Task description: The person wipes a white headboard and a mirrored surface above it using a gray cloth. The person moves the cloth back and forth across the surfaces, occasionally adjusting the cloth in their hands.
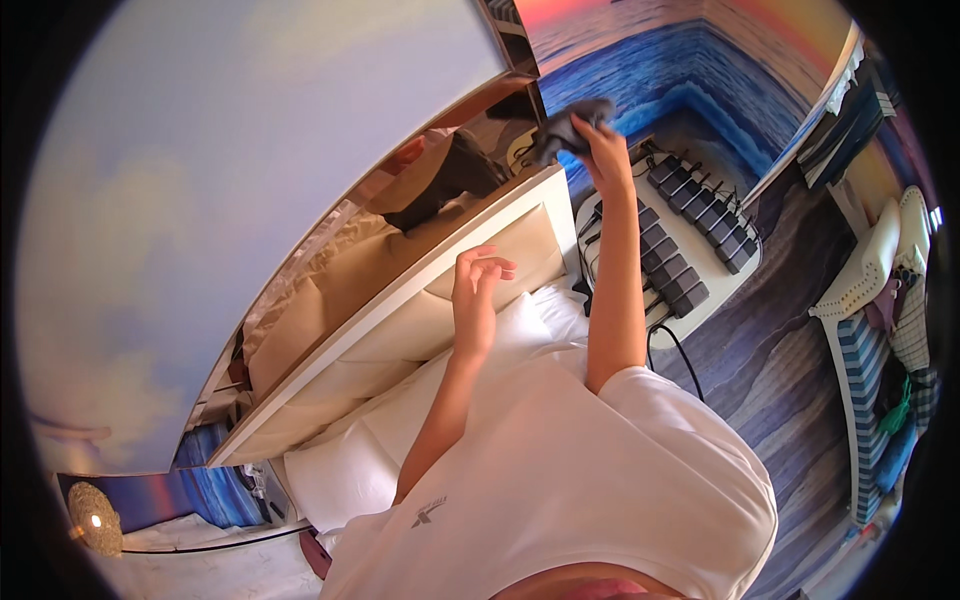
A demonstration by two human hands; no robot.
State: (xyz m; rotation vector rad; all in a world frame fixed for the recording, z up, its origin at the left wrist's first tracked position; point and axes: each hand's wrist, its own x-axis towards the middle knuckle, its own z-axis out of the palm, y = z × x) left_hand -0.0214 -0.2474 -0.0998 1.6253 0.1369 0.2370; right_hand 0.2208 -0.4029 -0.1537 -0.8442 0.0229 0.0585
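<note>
My right arm reaches up to the far edge of the mirrored strip (345,255), above the headboard's far corner. In my right hand (606,152) is a bunched dark grey cloth (566,130), a little blurred. The fingers close around it beside the blue sea-patterned wall. Lower and to the left, my left hand (476,300) is raised in front of the cream padded headboard (505,255) with its white frame. Its fingers are loosely bent and apart, holding nothing.
White pillows (345,478) lie against the headboard. At the right, a white bedside table (715,290) carries rows of black blocks (672,262) with cables. Farther right stands a white seat (838,300) with striped fabric and clothes. A round woven lamp (95,518) glows lower left.
</note>
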